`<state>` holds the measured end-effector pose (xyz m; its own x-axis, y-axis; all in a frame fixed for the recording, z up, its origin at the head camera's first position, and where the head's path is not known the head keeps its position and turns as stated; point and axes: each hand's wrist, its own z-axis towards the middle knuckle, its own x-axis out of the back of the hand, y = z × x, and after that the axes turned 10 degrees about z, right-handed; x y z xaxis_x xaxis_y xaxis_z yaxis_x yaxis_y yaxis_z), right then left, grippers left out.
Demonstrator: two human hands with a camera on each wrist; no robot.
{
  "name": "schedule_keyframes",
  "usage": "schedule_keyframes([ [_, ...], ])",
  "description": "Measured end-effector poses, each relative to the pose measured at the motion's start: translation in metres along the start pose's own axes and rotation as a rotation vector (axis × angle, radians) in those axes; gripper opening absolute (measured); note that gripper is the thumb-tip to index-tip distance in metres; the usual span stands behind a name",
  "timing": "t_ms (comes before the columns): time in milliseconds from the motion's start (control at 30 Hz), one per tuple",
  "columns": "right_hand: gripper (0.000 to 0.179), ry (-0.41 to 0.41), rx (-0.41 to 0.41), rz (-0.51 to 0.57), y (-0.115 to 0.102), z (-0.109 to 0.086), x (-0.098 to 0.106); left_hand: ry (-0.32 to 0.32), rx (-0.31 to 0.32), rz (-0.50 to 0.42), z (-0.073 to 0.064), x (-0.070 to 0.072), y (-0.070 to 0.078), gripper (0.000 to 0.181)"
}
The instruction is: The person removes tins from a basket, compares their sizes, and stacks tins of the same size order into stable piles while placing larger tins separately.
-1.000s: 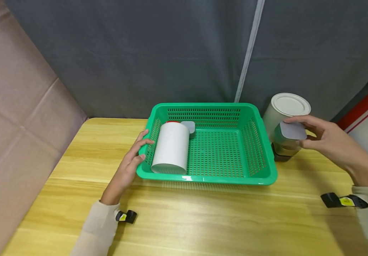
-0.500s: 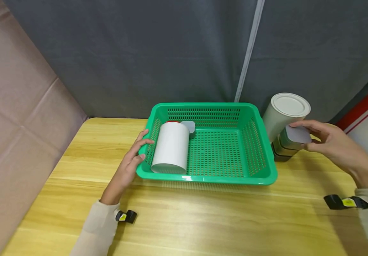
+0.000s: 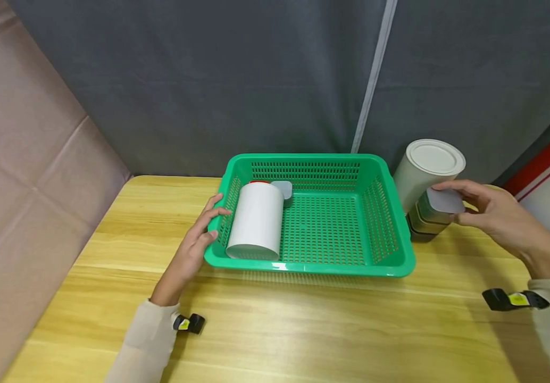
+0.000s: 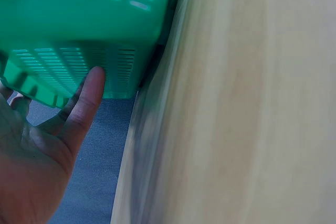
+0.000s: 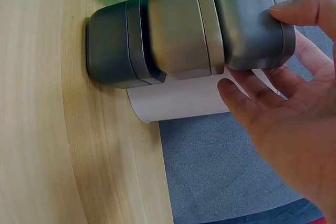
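Observation:
My right hand point(image 3: 505, 218) pinches the grey-lidded small square tin point(image 3: 444, 202) between thumb and fingers. That tin sits at the top of a stack, over a gold-brown tin point(image 5: 181, 32) and a dark tin point(image 5: 113, 45) at the bottom. The stack stands upright beside the right end of a green plastic basket point(image 3: 310, 269). On the basket's left end rests my left hand point(image 3: 193, 244), its fingers at the rim and a straight digit touching the perforated wall in the left wrist view. Inside the basket a white cylindrical canister point(image 3: 256, 221) lies on its side.
Behind the canister in the basket show another small grey-lidded tin point(image 3: 282, 188) and a bit of something red point(image 3: 258, 182). A tall off-white lidded canister point(image 3: 418, 181) stands behind the stack. A dark grey curtain point(image 3: 236, 80) hangs along the wooden table's point(image 3: 275, 330) far edge.
My right hand has moved slightly right with the top tin, which now lines up over the tins below it. The left hand and basket have stayed put.

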<state>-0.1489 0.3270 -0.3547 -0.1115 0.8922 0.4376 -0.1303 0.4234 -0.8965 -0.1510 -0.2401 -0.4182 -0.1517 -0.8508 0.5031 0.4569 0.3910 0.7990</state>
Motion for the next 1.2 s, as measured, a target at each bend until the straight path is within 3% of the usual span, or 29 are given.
schedule_keyframes([
  [467,0.056,-0.018,0.017,0.019,0.002,0.000,0.001,-0.003,0.009,0.000,0.000,0.000,0.001,0.041],
  [733,0.060,-0.046,0.071,0.053,0.003,-0.003,0.006,-0.005,0.015,-0.001,0.001,0.000,0.002,0.041],
  [867,0.059,-0.028,0.105,0.067,-0.003,-0.004,0.007,-0.005,0.011,0.000,0.000,0.000,0.001,0.042],
  [1200,0.055,0.014,0.057,-0.032,-0.028,-0.006,0.006,-0.006,0.013,0.003,0.000,0.000,0.001,0.042],
])
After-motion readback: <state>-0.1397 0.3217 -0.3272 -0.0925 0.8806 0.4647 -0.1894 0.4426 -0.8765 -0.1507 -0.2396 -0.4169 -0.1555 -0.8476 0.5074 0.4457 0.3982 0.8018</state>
